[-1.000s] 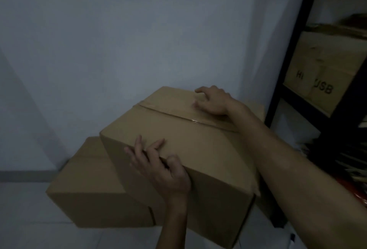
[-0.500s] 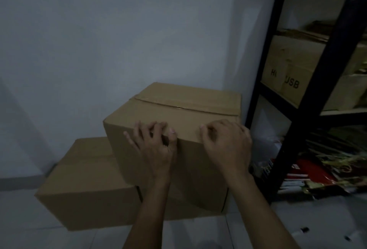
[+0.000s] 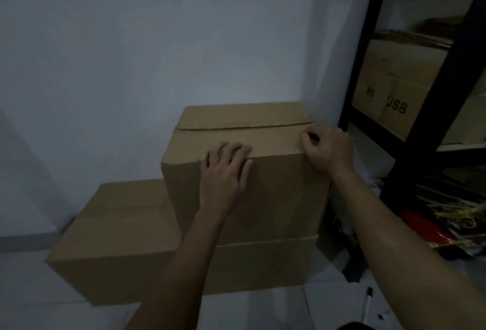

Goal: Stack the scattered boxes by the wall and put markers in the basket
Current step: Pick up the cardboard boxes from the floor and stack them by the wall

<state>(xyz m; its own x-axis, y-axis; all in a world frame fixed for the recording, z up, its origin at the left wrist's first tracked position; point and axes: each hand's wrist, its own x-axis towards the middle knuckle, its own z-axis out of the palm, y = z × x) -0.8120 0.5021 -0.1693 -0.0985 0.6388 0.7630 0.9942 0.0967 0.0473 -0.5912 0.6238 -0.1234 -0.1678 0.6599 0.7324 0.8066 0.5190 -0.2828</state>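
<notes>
Head view: top box (image 3: 244, 172) sits on the lower box (image 3: 118, 240), both close against the wall (image 3: 131, 53), w/ a black shelf rack (image 3: 368, 66) just to the right. Top box is pushed to the right end of the lower one, leaving the lower box's left part bare; its long axis runs left-right, roughly parallel to the wall.

Left hand (image 3: 223, 169) lies flat over the near top edge, fingers (image 3: 236, 149) straight and resting on the lid, not gripping. Right hand (image 3: 328, 149) is at the near right corner, fingers curled over that corner and holding it. So both hands are on the near side, box lies straight ahead of them, wall beyond it.

Judgement: stacking of this box looks about done; any last nudge would go away from the body toward the wall, or leftward to centre it.

A marker (image 3: 369, 291) lies on the floor (image 3: 263, 308) low right, nearer the right hand, apart from the boxes. Basket not in view.
</notes>
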